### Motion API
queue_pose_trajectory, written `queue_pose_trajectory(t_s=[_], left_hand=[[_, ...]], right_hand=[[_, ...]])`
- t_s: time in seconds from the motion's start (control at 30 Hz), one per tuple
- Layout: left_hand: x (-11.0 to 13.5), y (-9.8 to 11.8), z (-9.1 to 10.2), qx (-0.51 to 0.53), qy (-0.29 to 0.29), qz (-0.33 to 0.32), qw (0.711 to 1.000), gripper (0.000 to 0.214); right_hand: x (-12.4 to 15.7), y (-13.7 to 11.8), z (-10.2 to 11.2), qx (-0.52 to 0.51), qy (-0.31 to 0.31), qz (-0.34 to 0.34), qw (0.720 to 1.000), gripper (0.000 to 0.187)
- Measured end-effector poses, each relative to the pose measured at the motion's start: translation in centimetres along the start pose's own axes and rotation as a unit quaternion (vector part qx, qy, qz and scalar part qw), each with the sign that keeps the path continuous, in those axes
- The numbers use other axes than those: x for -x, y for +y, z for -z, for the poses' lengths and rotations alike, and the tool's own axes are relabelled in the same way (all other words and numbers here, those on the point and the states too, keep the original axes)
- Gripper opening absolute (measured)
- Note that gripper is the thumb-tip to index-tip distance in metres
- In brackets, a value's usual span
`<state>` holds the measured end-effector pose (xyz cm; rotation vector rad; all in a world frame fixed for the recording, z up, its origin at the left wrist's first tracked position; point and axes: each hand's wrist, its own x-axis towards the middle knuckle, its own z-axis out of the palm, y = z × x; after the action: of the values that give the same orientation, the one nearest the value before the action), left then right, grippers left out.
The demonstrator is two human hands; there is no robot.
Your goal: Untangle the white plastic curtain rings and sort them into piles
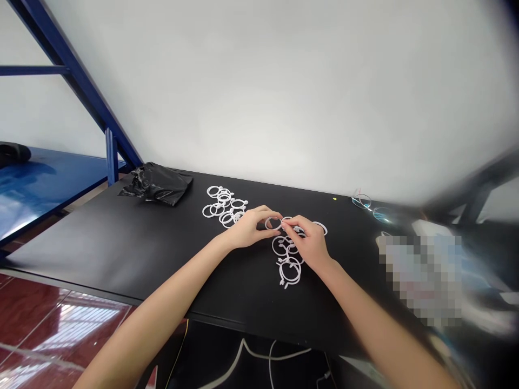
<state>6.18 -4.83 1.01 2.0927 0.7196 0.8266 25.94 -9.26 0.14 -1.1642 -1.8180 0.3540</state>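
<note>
Between my hands, just above the black tabletop, is a white plastic ring (273, 229) that looks like a curtain ring. My left hand (256, 226) curves round its left side, thumb and fingers gripping it. With a pinch, my right hand (307, 237) holds its right end, where a small clip or tab seems to be; the fingers partly cover it. Below and beside my right hand lies a loose group of similar white rings (290, 270) with small tabs. Another cluster of white rings (217, 209) lies left of my left hand, partly hidden by it.
A crumpled black plastic bag (162, 183) lies at the table's back left, near a blue metal frame (111, 156). Glasses (361, 201) sit at the back right, with a blurred, pixelated package (421, 275) nearer. White cables (243, 356) hang below the front edge.
</note>
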Motion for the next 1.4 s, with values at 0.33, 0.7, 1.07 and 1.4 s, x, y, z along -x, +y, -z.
queue_pose_trajectory(t_s=[0.33, 0.7, 1.07, 1.4], left_hand=[[0.0, 0.6, 0.7, -0.003, 0.011, 0.009, 1.0, 0.032], [0.5, -2.4, 3.8, -0.387, 0.23, 0.115, 0.885, 0.028], [0.8, -2.8, 3.4, -0.449, 0.196, 0.159, 0.857, 0.023], [-0.1, -0.1, 0.1, -0.199, 0.156, -0.028, 0.967, 0.028]], right_hand=[[-0.3, -0.4, 0.5, -0.037, 0.031, -0.062, 0.997, 0.015], [-0.5, 2.4, 0.5, 0.149, -0.021, -0.049, 0.987, 0.016], [-0.3, 2.0, 0.1, 0.114, -0.03, -0.054, 0.992, 0.011], [-0.4, 0.5, 0.2, 0.038, 0.072, 0.022, 0.996, 0.009]])
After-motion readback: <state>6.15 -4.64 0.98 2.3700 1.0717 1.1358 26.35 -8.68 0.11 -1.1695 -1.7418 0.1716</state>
